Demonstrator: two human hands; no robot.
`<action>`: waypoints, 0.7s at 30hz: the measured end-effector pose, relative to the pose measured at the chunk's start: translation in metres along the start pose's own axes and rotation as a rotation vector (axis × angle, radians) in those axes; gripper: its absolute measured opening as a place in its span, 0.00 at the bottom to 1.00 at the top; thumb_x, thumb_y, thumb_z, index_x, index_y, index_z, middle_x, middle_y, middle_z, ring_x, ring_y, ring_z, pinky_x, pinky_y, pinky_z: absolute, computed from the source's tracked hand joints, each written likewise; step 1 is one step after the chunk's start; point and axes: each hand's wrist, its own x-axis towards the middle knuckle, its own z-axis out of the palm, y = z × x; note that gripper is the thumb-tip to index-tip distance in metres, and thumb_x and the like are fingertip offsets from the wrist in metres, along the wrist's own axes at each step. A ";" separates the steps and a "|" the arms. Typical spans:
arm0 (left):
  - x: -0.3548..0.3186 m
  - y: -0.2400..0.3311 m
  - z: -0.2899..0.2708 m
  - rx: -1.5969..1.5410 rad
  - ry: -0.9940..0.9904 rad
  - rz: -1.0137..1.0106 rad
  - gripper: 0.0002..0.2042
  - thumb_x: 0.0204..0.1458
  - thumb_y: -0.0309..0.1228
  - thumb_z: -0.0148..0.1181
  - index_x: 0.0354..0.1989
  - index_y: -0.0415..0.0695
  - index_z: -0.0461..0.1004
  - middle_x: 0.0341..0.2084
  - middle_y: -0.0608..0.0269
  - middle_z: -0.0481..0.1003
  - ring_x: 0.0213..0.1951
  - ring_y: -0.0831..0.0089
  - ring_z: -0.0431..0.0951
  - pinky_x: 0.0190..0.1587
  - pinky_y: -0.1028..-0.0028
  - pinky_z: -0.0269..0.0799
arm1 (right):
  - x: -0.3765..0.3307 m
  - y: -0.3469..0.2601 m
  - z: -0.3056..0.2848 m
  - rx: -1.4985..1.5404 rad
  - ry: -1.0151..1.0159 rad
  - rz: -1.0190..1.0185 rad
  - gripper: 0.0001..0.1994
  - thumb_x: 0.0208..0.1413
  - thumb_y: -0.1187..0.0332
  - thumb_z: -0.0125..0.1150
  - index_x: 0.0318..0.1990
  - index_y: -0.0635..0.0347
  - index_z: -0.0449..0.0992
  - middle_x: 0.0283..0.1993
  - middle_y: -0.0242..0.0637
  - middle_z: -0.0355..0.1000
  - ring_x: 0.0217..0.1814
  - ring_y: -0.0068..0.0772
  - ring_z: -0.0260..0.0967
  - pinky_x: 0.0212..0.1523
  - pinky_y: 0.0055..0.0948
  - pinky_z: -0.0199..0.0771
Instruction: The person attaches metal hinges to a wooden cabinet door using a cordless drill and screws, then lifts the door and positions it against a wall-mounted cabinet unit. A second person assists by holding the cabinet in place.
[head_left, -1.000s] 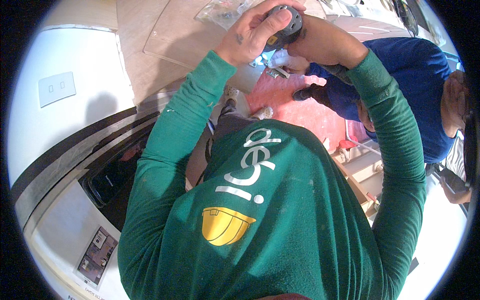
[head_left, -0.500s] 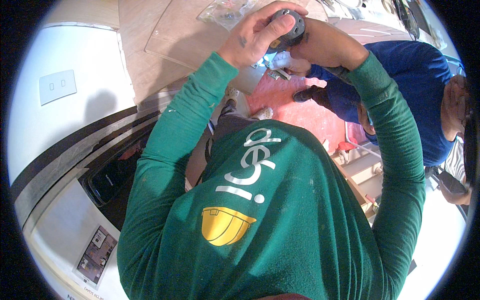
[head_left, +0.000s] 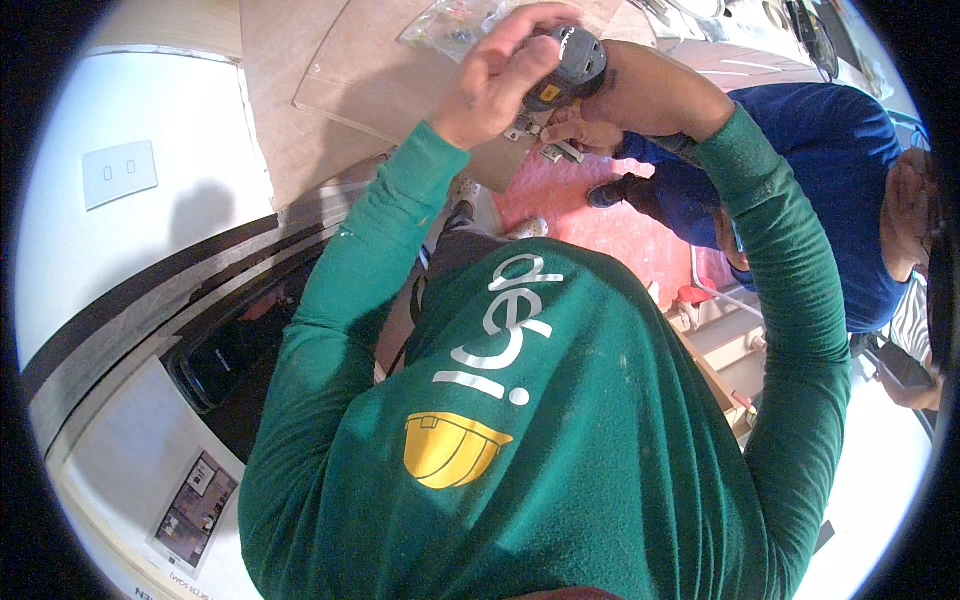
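Note:
A dark grey cordless drill point(head_left: 572, 68) with a yellow label is held up at the top of the view, its rounded back end toward me. My right hand point(head_left: 640, 92) grips it from the right, with most of its fingers hidden behind the body. At the drill's left side is my left hand point(head_left: 497, 82), fingers stretched and thumb apart, slightly blurred. Just below the drill, another person's hand point(head_left: 590, 136) holds a metal hinge point(head_left: 562, 153) against the edge of a wooden panel point(head_left: 490, 165). The drill's tip is hidden.
The other person, in a blue sleeve point(head_left: 800, 130), stands close on the right. A clear plastic bag point(head_left: 450, 25) lies on the wooden board point(head_left: 370, 75). A white wall with a switch plate point(head_left: 120, 174) is at left. Pink covering point(head_left: 640, 230) lies on the floor.
My left hand has loosened and shifted left, with its thumb off the drill's back. The drill has turned slightly, showing more of its label. A blue-white light at the hinge has gone.

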 end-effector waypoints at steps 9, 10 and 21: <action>-0.064 -0.067 -0.075 0.415 0.452 -0.202 0.16 0.63 0.40 0.67 0.52 0.42 0.81 0.43 0.63 0.81 0.43 0.76 0.79 0.49 0.73 0.75 | -0.002 -0.006 0.001 -0.028 0.035 -0.014 0.20 0.52 0.70 0.66 0.55 0.58 0.81 0.49 0.50 0.82 0.50 0.48 0.81 0.56 0.40 0.78; -0.066 -0.070 -0.082 0.461 0.476 -0.242 0.16 0.62 0.40 0.68 0.52 0.42 0.81 0.42 0.64 0.82 0.43 0.76 0.79 0.49 0.74 0.74 | -0.003 -0.008 -0.001 -0.040 0.021 0.016 0.20 0.52 0.69 0.66 0.55 0.58 0.81 0.49 0.50 0.82 0.51 0.48 0.80 0.56 0.40 0.78; -0.030 -0.089 -0.120 0.844 0.412 -0.291 0.12 0.54 0.35 0.69 0.45 0.43 0.84 0.37 0.59 0.84 0.37 0.66 0.84 0.45 0.68 0.80 | 0.004 -0.020 -0.009 -0.187 -0.071 0.111 0.23 0.50 0.66 0.71 0.56 0.55 0.81 0.50 0.49 0.82 0.51 0.52 0.81 0.55 0.40 0.78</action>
